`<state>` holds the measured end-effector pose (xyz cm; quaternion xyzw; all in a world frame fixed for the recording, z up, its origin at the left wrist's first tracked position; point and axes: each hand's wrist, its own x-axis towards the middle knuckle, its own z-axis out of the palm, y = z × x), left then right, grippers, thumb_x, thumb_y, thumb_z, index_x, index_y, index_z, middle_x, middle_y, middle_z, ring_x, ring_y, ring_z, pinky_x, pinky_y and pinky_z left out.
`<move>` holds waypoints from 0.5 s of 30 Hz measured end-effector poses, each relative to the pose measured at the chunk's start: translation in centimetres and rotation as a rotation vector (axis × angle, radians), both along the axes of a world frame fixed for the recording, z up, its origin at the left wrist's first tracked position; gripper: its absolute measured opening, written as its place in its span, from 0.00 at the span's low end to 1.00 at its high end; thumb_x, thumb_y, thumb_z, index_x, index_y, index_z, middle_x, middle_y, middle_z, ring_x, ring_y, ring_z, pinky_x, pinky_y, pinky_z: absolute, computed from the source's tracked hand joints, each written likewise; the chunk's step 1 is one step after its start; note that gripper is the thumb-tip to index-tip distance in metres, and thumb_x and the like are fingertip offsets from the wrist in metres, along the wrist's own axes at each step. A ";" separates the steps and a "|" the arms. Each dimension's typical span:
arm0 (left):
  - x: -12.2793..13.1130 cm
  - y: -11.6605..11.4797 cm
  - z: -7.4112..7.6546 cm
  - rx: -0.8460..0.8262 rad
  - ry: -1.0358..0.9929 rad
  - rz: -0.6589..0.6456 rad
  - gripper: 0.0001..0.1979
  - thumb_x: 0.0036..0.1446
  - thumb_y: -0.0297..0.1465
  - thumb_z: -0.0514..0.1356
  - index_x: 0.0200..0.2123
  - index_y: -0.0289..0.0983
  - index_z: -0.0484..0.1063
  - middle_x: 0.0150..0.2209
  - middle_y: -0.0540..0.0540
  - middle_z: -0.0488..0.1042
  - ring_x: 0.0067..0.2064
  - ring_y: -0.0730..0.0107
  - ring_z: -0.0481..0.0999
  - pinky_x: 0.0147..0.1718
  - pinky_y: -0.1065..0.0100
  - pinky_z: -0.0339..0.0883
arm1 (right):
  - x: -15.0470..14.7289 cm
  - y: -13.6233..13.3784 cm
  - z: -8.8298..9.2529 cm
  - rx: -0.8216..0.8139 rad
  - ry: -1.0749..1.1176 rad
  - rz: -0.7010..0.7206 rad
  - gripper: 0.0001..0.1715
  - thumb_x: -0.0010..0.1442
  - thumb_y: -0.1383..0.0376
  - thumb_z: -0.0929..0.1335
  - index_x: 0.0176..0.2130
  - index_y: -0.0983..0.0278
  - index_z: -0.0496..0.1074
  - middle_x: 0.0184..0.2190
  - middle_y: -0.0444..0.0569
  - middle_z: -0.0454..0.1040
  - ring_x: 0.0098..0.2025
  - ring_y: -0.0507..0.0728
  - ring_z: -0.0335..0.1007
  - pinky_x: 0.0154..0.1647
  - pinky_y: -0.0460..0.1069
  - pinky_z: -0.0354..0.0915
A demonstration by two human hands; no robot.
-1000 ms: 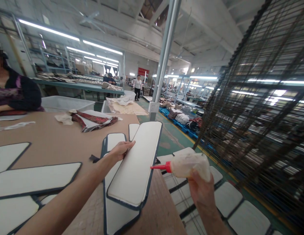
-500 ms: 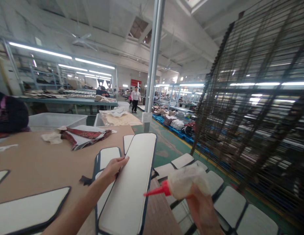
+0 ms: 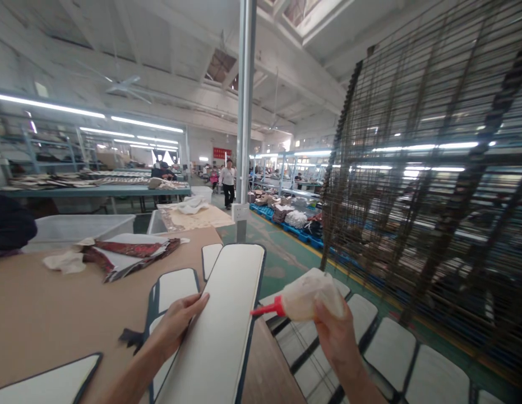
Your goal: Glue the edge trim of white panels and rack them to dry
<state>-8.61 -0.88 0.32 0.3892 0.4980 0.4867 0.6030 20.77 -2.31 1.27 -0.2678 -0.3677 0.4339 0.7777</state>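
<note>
Fingers of the left hand, in my head view, are clamped on the white panel stretching out to their right; those of the right hand grip the bottle. Left of these, its red nozzle sits at the panel's opposite edge, contact unclear. I'd squeeze evenly along that edge, panel steady.

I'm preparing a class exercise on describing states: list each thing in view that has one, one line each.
Left hand: gripping the long panel
Right hand: closed around the bottle
Long panel: held, overlapping other panels
Bottle: tipped sideways, nozzle pointing at the long panel's edge
Patterned cloth: bunched on the table
Bin: open-topped
Ceiling light: lit
Ceiling fan: too unclear to tell if turning
</note>
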 end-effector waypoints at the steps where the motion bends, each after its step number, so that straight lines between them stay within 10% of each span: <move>1: -0.2 0.0 -0.1 -0.005 0.001 0.009 0.23 0.35 0.46 0.72 0.31 0.36 0.78 0.29 0.44 0.82 0.28 0.62 0.80 0.26 0.70 0.71 | 0.0 -0.3 -0.3 -0.012 -0.003 0.035 0.26 0.39 0.63 0.80 0.40 0.61 0.76 0.33 0.47 0.80 0.33 0.60 0.77 0.37 0.52 0.75; 10: 0.2 -0.8 -0.1 -0.016 -0.020 -0.039 0.23 0.36 0.45 0.72 0.33 0.37 0.78 0.29 0.45 0.82 0.27 0.60 0.80 0.26 0.67 0.72 | 1.2 2.1 4.1 0.125 0.053 -0.179 0.25 0.36 0.62 0.80 0.36 0.61 0.76 0.33 0.44 0.80 0.36 0.57 0.75 0.42 0.52 0.72; 15: 0.0 -0.9 0.1 -0.007 -0.028 -0.010 0.25 0.35 0.47 0.72 0.34 0.37 0.78 0.29 0.44 0.82 0.27 0.60 0.80 0.25 0.67 0.71 | 1.1 1.5 2.6 0.079 0.000 -0.145 0.28 0.34 0.65 0.81 0.38 0.61 0.77 0.33 0.44 0.80 0.34 0.56 0.75 0.39 0.49 0.72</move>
